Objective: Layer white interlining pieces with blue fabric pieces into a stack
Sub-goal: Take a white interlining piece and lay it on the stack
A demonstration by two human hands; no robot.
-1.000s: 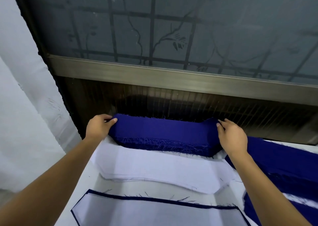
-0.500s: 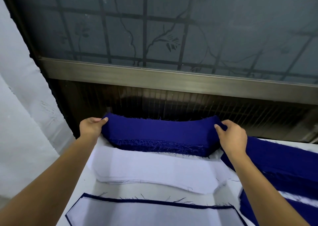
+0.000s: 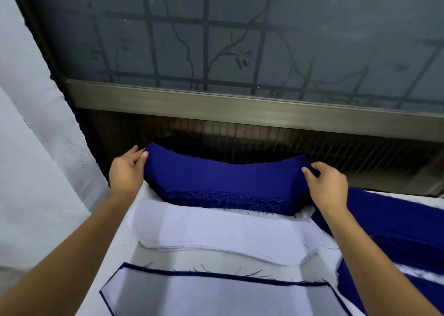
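Ends flat a second ago, now raised: your left hand (image 3: 126, 171) and right hand (image 3: 328, 188) pinch the top blue piece (image 3: 223, 178) off the blue pile (image 3: 228, 201), behind the white interlining (image 3: 216, 229). Likely the next layer.

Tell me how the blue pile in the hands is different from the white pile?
The blue pile is dark blue; the white pile is white. The blue pile is gripped at both ends by the left hand and right hand; the white pile lies flat, untouched. The blue pile looks thicker, with frayed threads; the white pile's edge is cleaner. Both are long, curved stacks.
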